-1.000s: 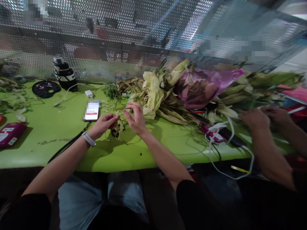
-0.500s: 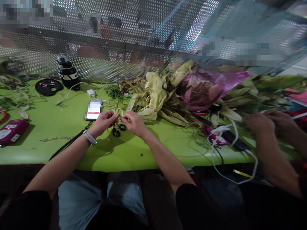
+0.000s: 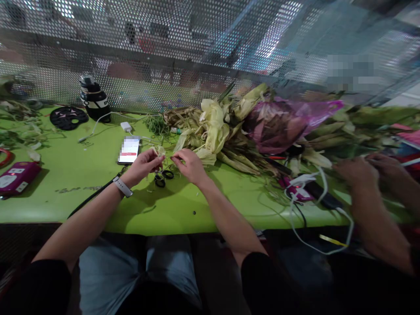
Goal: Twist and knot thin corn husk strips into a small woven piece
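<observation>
My left hand (image 3: 146,166) pinches a pale, curled piece of corn husk (image 3: 159,151) above the green table (image 3: 108,210). A short gap to the right of it, the fingertips of my right hand (image 3: 190,165) are pressed together; what they hold, if anything, is too small to make out. Beneath the two hands lie scissors with black handles (image 3: 160,180), their blades partly hidden. A lit phone (image 3: 129,149) lies just beyond my left hand. Past my right hand rises a heap of dried corn husks (image 3: 215,124).
At the back left stand a dark bottle (image 3: 95,99) and a black flat pad (image 3: 68,118). A purple power strip (image 3: 19,178) lies left. To the right are a pink plastic bag (image 3: 275,124), a looping white cable (image 3: 290,218) and a co-worker's hands (image 3: 357,173). A perforated metal screen (image 3: 183,52) borders the table.
My hands have moved apart: the right has shifted slightly right, off the husk piece, which stays in my left fingers. The view has tilted a little.
</observation>
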`<state>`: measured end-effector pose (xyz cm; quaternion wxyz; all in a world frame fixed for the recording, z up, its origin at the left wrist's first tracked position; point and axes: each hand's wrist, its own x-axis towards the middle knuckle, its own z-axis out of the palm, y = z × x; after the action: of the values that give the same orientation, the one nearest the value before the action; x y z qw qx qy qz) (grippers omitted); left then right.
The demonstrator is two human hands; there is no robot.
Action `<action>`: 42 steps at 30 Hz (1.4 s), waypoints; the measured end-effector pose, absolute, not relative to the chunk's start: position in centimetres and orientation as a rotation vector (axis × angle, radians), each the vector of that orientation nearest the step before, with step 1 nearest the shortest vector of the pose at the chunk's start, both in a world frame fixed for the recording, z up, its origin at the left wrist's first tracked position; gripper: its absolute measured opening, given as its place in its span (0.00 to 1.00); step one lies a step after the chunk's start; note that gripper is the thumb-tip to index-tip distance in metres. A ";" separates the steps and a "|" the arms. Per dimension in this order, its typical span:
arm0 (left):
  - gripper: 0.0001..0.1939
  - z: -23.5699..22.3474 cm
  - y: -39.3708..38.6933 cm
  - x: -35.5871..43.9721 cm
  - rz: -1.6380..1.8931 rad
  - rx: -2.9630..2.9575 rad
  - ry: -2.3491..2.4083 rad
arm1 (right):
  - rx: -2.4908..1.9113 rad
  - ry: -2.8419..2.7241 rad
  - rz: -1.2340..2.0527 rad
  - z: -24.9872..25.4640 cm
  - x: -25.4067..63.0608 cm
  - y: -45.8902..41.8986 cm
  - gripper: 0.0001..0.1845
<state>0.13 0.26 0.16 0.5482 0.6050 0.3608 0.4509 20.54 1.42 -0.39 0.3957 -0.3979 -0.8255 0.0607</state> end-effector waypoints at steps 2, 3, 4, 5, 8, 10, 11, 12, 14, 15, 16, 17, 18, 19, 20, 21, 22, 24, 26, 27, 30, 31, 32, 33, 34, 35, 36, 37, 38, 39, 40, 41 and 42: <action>0.16 0.4 0.2 0.2 1.091 1.411 0.887 | -1.006 -1.953 0.071 -0.4 20.2 0.9 0.08; 0.16 0.4 0.2 0.3 1.105 1.409 0.903 | -1.003 -1.873 0.027 -0.4 20.0 0.5 0.07; 0.16 0.5 0.2 0.3 1.123 1.410 0.916 | -0.992 -1.811 0.003 -0.4 19.7 0.0 0.07; 0.17 0.5 0.2 0.4 1.145 1.410 0.921 | -0.969 -1.792 0.003 -0.4 19.4 -0.4 0.06; 0.17 0.3 0.2 0.5 1.247 1.390 0.902 | -0.931 -1.929 0.207 -0.6 18.2 -1.5 0.07; 0.17 0.2 0.2 0.7 1.292 1.374 0.876 | -0.947 -1.978 0.422 -0.9 17.4 -1.7 0.08; 0.17 0.1 0.1 0.8 1.293 1.363 0.865 | -0.960 -1.964 0.544 -1.1 16.9 -1.7 0.09; 0.17 0.1 0.0 0.9 1.286 1.348 0.858 | -0.966 -1.930 0.673 -1.4 16.6 -1.6 0.11; 0.18 0.2 -0.2 1.1 1.258 1.316 0.859 | -0.956 -1.814 0.972 -1.9 16.0 -1.3 0.16; 0.19 0.2 -0.3 1.2 1.247 1.303 0.865 | -0.939 -1.749 1.082 -2.2 15.9 -1.1 0.17; 0.19 0.2 -0.3 1.3 1.245 1.293 0.871 | -0.916 -1.707 1.159 -2.4 15.8 -0.9 0.18; 0.19 0.1 -0.3 1.2 1.248 1.288 0.876 | -0.892 -1.686 1.209 -2.5 15.8 -0.7 0.18; 0.19 0.1 -0.3 1.2 1.249 1.291 0.880 | -0.871 -1.686 1.241 -2.6 15.9 -0.6 0.18; 0.19 0.1 -0.2 1.1 1.246 1.297 0.886 | -0.856 -1.701 1.268 -2.6 16.0 -0.5 0.18; 0.19 0.0 -0.1 1.0 1.242 1.304 0.896 | -0.847 -1.721 1.292 -2.5 16.2 -0.5 0.17; 0.18 0.0 -0.1 0.9 1.233 1.315 0.906 | -0.847 -1.737 1.315 -2.4 16.3 -0.5 0.17; 0.18 0.0 0.0 0.8 1.224 1.325 0.917 | -0.851 -1.750 1.336 -2.3 16.5 -0.5 0.17; 0.18 0.0 0.1 0.6 1.208 1.337 0.929 | -0.859 -1.774 1.370 -2.1 16.7 -0.4 0.16; 0.18 0.0 0.2 0.5 1.200 1.342 0.934 | -0.863 -1.795 1.391 -2.0 16.9 -0.4 0.16; 0.18 0.0 0.2 0.5 1.200 1.340 0.935 | -0.862 -1.803 1.399 -2.1 17.0 -0.3 0.16; 0.17 0.0 0.3 0.6 1.203 1.330 0.942 | -0.852 -1.813 1.433 -2.4 17.0 0.0 0.15; 0.17 0.0 0.4 0.6 1.203 1.330 0.944 | -0.850 -1.814 1.446 -2.6 16.9 0.0 0.15; 0.16 -0.1 0.4 0.6 1.202 1.334 0.946 | -0.852 -1.818 1.455 -2.8 16.8 0.1 0.14; 0.16 -0.2 0.5 0.6 1.200 1.340 0.947 | -0.857 -1.825 1.458 -2.9 16.7 0.2 0.14; 0.15 -0.4 0.6 0.6 1.197 1.348 0.945 | -0.870 -1.834 1.449 -3.0 16.7 0.1 0.14; 0.15 -0.5 0.7 0.5 1.196 1.356 0.940 | -0.891 -1.849 1.421 -2.9 16.6 0.0 0.14; 0.16 -0.6 0.8 0.5 1.193 1.368 0.933 | -0.918 -1.875 1.369 -2.8 16.6 -0.1 0.14; 0.16 -0.7 0.9 0.4 1.185 1.383 0.927 | -0.950 -1.906 1.285 -2.5 16.7 -0.4 0.14; 0.16 -0.7 1.0 0.3 1.168 1.401 0.924 | -0.985 -1.928 1.184 -2.0 16.9 -0.6 0.14; 0.16 -0.7 1.0 0.2 1.140 1.424 0.929 | -1.006 -1.962 1.051 -1.5 17.2 -0.9 0.14; 0.16 -0.6 1.0 0.1 1.093 1.455 0.940 | -1.024 -1.923 0.920 -0.9 17.6 -1.2 0.15; 0.16 -0.5 1.0 0.0 1.041 1.490 0.955 | -1.022 -1.880 0.828 -0.4 18.1 -1.4 0.15; 0.16 -0.4 1.0 0.0 0.992 1.538 0.971 | -1.016 -1.813 0.709 0.1 18.5 -1.5 0.15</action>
<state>-0.01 0.96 -0.41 0.5096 0.6388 0.4033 0.4119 18.52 -1.48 0.13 0.4554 -0.4119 -0.7350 0.2876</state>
